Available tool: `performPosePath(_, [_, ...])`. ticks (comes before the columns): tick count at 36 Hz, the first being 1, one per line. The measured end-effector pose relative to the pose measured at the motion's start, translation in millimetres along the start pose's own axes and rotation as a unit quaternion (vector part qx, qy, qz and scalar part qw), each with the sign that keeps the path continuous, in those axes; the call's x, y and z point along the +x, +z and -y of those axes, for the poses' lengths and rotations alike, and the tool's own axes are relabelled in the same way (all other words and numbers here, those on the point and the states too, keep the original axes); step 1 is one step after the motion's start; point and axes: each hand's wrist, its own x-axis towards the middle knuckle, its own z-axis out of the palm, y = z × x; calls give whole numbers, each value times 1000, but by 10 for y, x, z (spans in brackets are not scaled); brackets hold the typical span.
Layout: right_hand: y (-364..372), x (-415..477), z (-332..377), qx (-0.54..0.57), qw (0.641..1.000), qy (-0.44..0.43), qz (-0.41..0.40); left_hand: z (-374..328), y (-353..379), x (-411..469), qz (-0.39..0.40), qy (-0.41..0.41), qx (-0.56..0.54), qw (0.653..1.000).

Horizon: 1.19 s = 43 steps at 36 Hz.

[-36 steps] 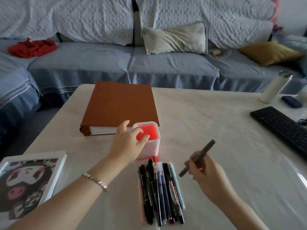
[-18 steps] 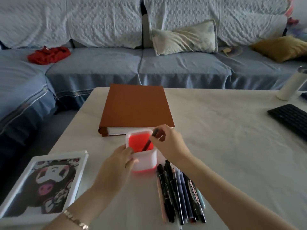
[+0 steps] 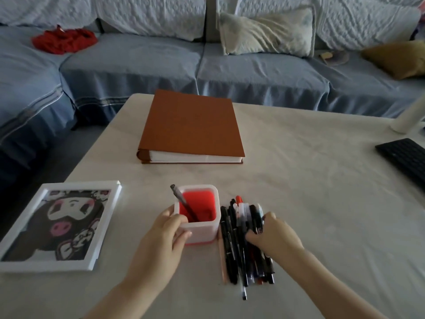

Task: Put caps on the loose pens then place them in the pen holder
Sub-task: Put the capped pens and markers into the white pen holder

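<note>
Left hand (image 3: 158,240) grip wrapped on pen holder (image 3: 197,215), one pen (image 3: 184,202) leaning inside. Right hand (image 3: 274,236) curled onto loose pens (image 3: 241,240) just right of holder, grip unclear. Risks: scattering the pile, tipping the holder, binning an uncapped pen

White pen holder (image 3: 202,233) with red inside, rust-brown book (image 3: 192,125), mostly black pens (image 3: 236,245), blue sofa (image 3: 138,67).
</note>
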Motion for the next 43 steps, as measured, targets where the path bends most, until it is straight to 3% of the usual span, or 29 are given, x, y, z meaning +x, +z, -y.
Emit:
performPosePath(8, [7,172,-123,111,994,-22,8,-40,10,-30,-31,6,0,1000])
performPosePath(14, [-292,105,-258,235,970,-35,-49,-11,15,-38,-30,10,4,999])
performPosePath(16, [-436,17,-190,313,946,-45,-66,-19,10,-46,-15,-5,-8,1000])
performPosePath(19, [-691,-196,78,461,876,-100,-101,-37,28,-55,-13,-9,13,1000])
performPosePath(22, [-847,-402,410,532,811,-190,-155,-41,51,-63,-24,-14,18,999])
performPosePath(24, [-830,-450,622,535,792,-230,-181,-46,51,-70,-27,-18,16,999])
performPosePath(32, [-176,-275,975,356,893,-242,-132,-99,-6,-63,-3,-30,33,999])
performPosePath(37, [-255,-316,812,343,897,-240,-139,-64,-30,-50,6,-21,31,999])
performPosePath(41, [-344,-217,372,322,914,-168,-182,-4,-23,-70,2,-6,3,1000])
performPosePath(43, [-344,-86,53,260,942,-94,-189,20,8,-70,-21,-2,-9,1000])
